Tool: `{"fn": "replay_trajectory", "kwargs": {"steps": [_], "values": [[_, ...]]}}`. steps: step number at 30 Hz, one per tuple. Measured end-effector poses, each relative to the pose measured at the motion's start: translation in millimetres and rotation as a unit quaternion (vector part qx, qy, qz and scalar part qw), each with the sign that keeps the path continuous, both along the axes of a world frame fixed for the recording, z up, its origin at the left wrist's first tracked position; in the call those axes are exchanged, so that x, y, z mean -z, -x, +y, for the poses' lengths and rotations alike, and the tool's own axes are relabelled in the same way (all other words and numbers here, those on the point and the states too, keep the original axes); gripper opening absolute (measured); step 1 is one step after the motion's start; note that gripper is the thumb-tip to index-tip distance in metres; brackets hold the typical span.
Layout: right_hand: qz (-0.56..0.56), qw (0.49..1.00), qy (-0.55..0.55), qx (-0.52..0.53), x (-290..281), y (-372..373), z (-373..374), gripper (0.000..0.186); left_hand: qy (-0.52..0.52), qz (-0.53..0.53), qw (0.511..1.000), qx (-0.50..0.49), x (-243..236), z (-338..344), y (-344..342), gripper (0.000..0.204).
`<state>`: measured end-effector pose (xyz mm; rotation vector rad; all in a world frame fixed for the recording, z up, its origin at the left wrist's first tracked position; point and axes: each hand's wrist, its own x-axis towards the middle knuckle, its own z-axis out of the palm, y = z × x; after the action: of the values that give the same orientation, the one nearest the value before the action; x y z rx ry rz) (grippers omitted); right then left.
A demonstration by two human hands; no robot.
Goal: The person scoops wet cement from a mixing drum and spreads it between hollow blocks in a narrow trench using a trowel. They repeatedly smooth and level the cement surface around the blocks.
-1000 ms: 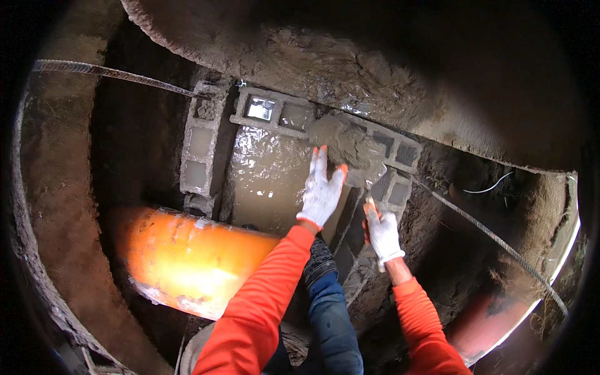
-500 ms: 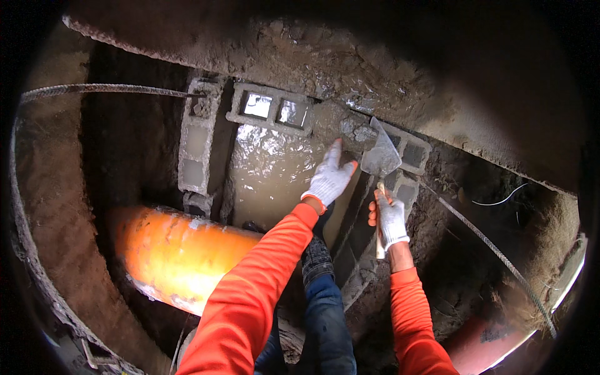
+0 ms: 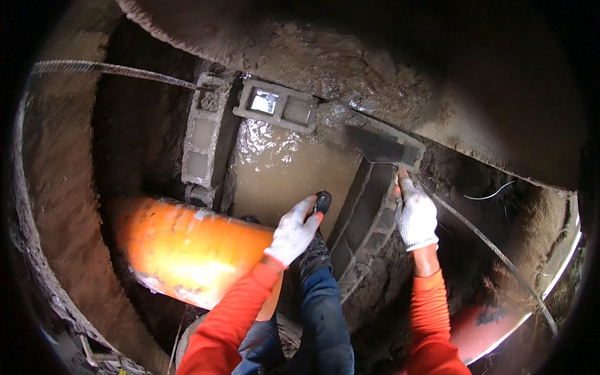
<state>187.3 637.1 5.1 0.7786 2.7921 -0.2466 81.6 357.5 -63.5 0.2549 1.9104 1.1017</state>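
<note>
My right hand (image 3: 415, 215), in a white glove with orange fingertips, is closed around the handle of a trowel (image 3: 375, 147). Its dark blade lies over the mortar and the concrete block (image 3: 414, 156) at the far right corner of the block wall. My left hand (image 3: 292, 230), gloved alike, hovers above my dark boot (image 3: 323, 201) with thumb and forefinger apart and nothing visible in it. Muddy water (image 3: 281, 178) fills the space between the blocks. A two-celled block (image 3: 278, 99) stands at the back, left of the mortar.
An orange pipe (image 3: 187, 250) runs in from the left, close to my left forearm. Hollow blocks (image 3: 204, 140) line the left side, and more blocks (image 3: 375, 234) the right. Bent rebar (image 3: 125, 70) reaches in at left; another bar (image 3: 487, 244) slants at right. Wet earth (image 3: 350, 69) rises behind.
My left hand has drawn back from the mortar, toward me and to the left. My right hand has moved forward and right, and the trowel blade has tilted down onto the corner.
</note>
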Motion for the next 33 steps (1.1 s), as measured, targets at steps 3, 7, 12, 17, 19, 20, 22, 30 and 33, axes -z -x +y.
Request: {"fn": "replay_trajectory", "kwargs": {"steps": [3,7,12,17,19,20,22,30,33], "values": [[-0.097,0.993,-0.028,-0.066,-29.8,36.4,-2.8,0.047,-0.016,0.072,0.997,0.008,-73.2,-63.2,29.1,0.048],[-0.156,0.967,-0.124,-0.157,-6.3,75.6,17.6,0.044,0.131,0.293,0.947,0.027,-134.1,-168.1,51.7,0.048],[-0.229,0.952,-0.113,-0.17,1.2,113.8,15.2,0.047,0.239,0.339,0.909,-0.021,-119.2,-270.3,46.1,0.052],[-0.207,0.958,-0.111,-0.165,15.1,110.8,5.2,0.044,0.069,0.315,0.946,-0.022,-119.4,-185.0,29.9,0.05],[-0.223,0.952,-0.119,-0.172,14.1,110.9,6.6,0.043,-0.033,0.16,0.983,-0.089,-84.7,-121.2,22.0,0.055],[-0.217,0.952,-0.122,-0.179,15.7,102.4,11.9,0.044,-0.074,0.028,0.985,-0.154,-56.3,-85.3,14.7,0.059],[-0.173,0.959,-0.105,-0.199,36.6,106.5,11.7,0.046,-0.061,-0.116,0.977,-0.17,26.4,-40.3,14.2,0.076],[-0.27,0.94,-0.071,-0.197,117.1,118.2,-1.0,0.052,-0.247,-0.416,0.766,-0.423,152.0,146.5,45.1,0.105],[-0.278,0.937,-0.067,-0.2,92.0,132.9,6.9,0.036,-0.291,-0.412,0.72,-0.476,187.1,163.6,40.5,0.098]]}}
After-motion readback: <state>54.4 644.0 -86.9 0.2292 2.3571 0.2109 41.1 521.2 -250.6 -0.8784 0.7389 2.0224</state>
